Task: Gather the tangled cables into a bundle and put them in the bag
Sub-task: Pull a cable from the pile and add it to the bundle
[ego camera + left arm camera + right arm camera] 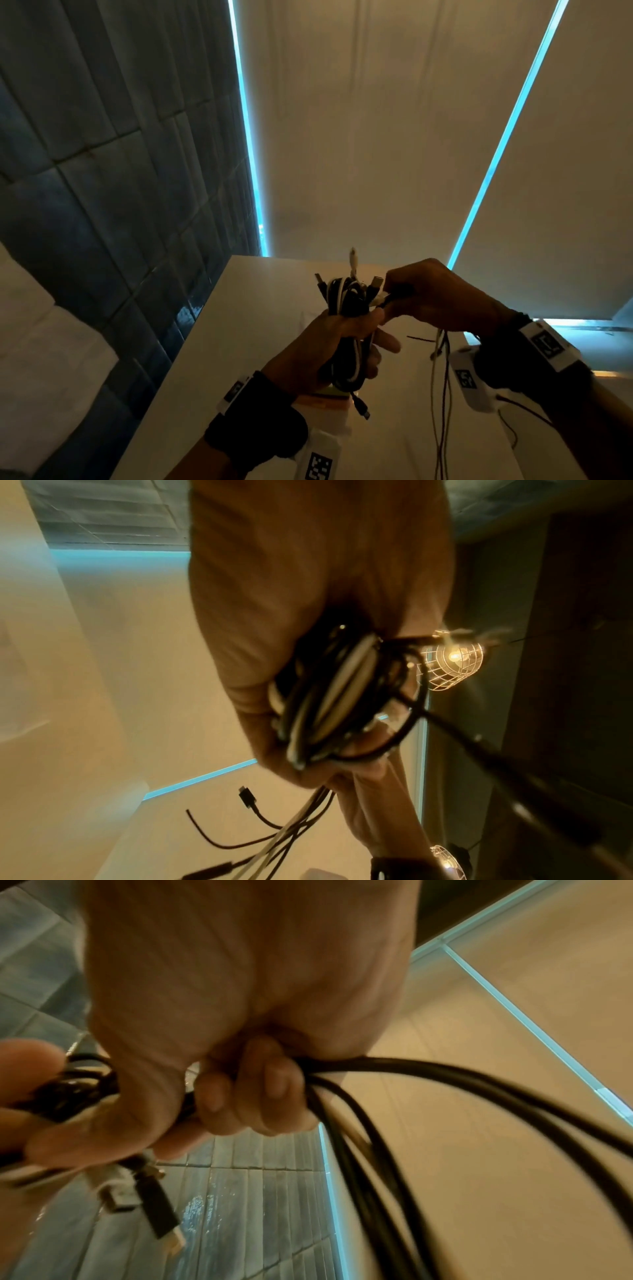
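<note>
My left hand (339, 346) grips a folded bundle of black and white cables (344, 301) upright above the white table (260, 329). The bundle (339, 696) fills that fist in the left wrist view, and several plug ends stick out of its top. My right hand (428, 298) holds loose black cable strands (428, 1091) right beside the bundle's top, fingers curled round them. Those loose strands (442, 394) hang down from the right hand toward the table's near edge. A bag cannot be made out with certainty.
A flat pale item (329, 397) lies on the table under my left hand. A thin dark strip (419, 339) lies on the table to the right. A dark tiled wall (120, 171) stands left, pale blinds (376, 137) behind. A caged lamp (452, 661) glows in the left wrist view.
</note>
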The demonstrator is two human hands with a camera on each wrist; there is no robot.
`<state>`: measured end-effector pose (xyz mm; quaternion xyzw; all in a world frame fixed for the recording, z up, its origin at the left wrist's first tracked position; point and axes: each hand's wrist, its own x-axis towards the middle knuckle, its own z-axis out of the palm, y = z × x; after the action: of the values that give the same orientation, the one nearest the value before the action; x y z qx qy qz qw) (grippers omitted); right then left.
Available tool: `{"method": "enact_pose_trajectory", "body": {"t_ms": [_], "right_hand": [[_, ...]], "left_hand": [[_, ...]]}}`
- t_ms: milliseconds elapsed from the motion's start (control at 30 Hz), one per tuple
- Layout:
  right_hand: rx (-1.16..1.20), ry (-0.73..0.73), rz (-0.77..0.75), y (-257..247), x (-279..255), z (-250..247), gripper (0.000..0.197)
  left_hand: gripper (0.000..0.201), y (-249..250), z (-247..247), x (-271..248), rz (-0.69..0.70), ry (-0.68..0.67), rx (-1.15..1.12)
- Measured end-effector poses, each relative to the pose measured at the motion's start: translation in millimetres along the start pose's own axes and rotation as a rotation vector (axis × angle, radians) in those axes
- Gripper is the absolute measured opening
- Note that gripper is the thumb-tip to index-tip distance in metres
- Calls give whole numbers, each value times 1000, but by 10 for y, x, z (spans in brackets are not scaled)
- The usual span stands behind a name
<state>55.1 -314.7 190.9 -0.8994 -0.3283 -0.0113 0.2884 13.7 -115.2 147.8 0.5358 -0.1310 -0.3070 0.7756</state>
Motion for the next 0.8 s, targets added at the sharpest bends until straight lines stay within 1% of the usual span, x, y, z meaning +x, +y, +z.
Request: {"method": "enact_pose_trajectory", "body": {"t_ms": [67, 133, 200, 233, 333, 367, 433, 467, 500, 533, 600, 633, 733, 800], "right_hand": [[77, 14, 91, 12, 28, -53, 22], [106, 18, 163, 23, 39, -120, 23], [116, 10, 218, 39, 42, -183, 22], [114, 8, 239, 54, 49, -215, 22], [95, 14, 279, 96, 61, -287, 20], [82, 15, 284, 106, 65, -302, 19], [58, 13, 286, 106, 71, -321, 17], [50, 11, 284, 107, 73, -320, 17], [49, 9, 285, 110, 72, -309, 17], [58, 7, 289, 117, 65, -292, 18], [84, 9, 307, 159, 33, -237, 22], [99, 6, 329, 185, 13, -202, 26], [207, -33, 394, 277, -51, -82, 40], [276, -75, 446, 347, -103, -32, 46]], "left_hand": [[28, -9, -19, -36, 17, 8, -44], [20, -2, -59, -83, 25, -14, -52], [24, -3, -105, -120, 22, -46, -55], [24, -1, -119, -137, 24, -59, -50], [12, -3, -140, -148, 26, -60, -12], [11, 4, -138, -146, 10, -53, -11], [3, 1, -150, -123, -39, -51, -15], [8, -8, -158, -108, -64, -55, -4], [9, -18, -160, -93, -95, -69, 13], [4, -30, -152, -75, -111, -89, 21], [13, -55, -141, -57, -118, -93, 5], [14, -69, -136, -50, -117, -87, -10], [6, -112, -165, -43, -93, -49, -31], [10, -125, -202, -37, -116, -65, -70]]}}
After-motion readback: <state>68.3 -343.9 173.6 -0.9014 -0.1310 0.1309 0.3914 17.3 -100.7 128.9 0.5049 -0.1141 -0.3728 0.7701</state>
